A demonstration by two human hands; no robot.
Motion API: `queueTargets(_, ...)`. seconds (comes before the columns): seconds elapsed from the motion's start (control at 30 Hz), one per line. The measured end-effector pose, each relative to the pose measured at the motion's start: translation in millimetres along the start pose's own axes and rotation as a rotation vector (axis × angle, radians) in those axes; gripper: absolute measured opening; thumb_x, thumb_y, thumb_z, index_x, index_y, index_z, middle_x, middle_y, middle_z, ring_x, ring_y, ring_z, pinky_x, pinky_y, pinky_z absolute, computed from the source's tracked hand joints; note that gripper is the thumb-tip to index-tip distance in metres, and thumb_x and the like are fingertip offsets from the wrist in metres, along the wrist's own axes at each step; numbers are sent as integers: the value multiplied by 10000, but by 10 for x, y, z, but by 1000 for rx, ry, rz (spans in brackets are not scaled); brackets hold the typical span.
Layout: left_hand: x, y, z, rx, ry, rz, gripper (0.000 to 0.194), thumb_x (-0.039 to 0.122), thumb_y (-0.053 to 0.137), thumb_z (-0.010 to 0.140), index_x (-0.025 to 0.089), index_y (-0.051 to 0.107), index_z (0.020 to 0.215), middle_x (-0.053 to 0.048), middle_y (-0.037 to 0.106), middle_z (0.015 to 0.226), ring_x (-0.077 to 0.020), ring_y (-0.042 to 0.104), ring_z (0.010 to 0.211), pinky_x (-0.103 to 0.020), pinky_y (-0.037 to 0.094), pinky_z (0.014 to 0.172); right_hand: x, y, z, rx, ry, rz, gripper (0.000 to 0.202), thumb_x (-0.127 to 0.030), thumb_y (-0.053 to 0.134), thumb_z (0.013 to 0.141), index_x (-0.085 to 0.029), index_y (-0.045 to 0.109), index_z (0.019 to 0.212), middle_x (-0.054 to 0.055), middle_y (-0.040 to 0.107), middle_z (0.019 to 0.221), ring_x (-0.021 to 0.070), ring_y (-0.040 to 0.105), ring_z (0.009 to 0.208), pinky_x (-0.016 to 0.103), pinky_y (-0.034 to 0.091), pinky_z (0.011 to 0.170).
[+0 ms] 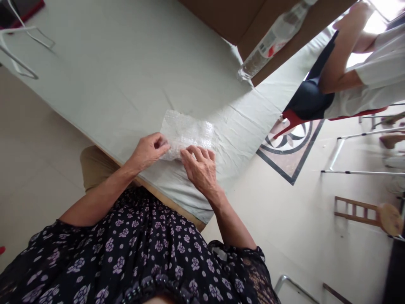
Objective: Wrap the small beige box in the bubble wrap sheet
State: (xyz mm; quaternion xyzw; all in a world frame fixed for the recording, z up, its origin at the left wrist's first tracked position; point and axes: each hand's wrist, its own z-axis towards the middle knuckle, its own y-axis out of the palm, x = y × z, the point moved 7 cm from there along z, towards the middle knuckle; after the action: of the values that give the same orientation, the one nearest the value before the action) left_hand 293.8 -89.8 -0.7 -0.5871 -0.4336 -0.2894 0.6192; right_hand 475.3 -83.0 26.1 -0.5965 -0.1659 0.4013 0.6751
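A clear sheet of bubble wrap (pixel 189 130) lies flat on the pale green cloth of the table (pixel 104 84), close to the near edge. The thumb and fingers of my left hand (pixel 149 150) are curled together at its lower left edge, pinching it. My right hand (pixel 201 169) rests on its lower right part, palm down, with bent fingers slightly apart on the plastic. Whether anything lies under the wrap I cannot make out.
Brown cardboard (pixel 230 17) stands at the back, with a clear plastic bottle (pixel 272 42) lying against it. A white wire rack (pixel 19 52) is at the far left. On the right sits another person (pixel 367 80); beyond are a metal frame (pixel 337 154) and a wooden stool (pixel 390 218).
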Motion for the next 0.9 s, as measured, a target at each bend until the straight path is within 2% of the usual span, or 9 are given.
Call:
queueTargets(0.13,-116,-131,6,44,-72,97,126,314,679,794,211,680,867,9,688,727,-162,605,666,-279,477,659,-25,19,66,-45,-43,-107,252,-307,524,1047,-291,626,1276,87,663,1188,271,525,1061,439,358,929)
queueTargets(0.23,-149,-172,-3,63,-88,237,212,306,700,771,216,710,963,-8,706,759,-189,621,688,-312,490,702,-31,20,130,-75,-90,-171,218,-338,531,1046,-284,638,1229,82,650,1135,264,496,987,433,346,879)
queueTargets(0.33,-206,-252,-38,87,-127,339,331,395,736,761,202,724,1030,-49,741,848,-226,648,738,-348,507,742,-15,3,184,-116,-154,-185,193,-356,551,1041,-271,647,1186,75,648,1092,255,485,947,424,341,853)
queueTargets(0.47,-290,-318,-62,115,-159,333,368,515,771,734,213,723,938,-34,720,749,-238,655,706,-345,511,725,35,-20,234,-168,-213,-125,184,-390,564,1039,-276,658,1148,66,649,1071,243,492,938,412,344,858)
queueTargets(0.63,-315,-144,3,33,-228,212,314,494,774,713,215,659,797,-3,660,653,-201,621,612,-308,471,617,53,-28,265,-166,-241,-119,209,-415,569,1041,-263,676,1136,67,661,1052,239,504,930,412,344,875)
queueTargets(0.8,-67,-17,61,70,-101,74,156,275,655,724,221,539,634,51,562,569,-129,519,563,-255,420,569,44,-10,290,-194,-233,-113,206,-420,593,1031,-258,685,1118,68,673,1052,241,516,929,420,339,887)
queueTargets(0.9,54,65,67,65,-70,-30,150,240,638,713,219,513,633,56,549,578,-113,493,564,-243,434,565,44,8,309,-212,-235,-114,211,-406,600,1027,-242,672,1138,73,692,1059,246,540,943,420,333,908)
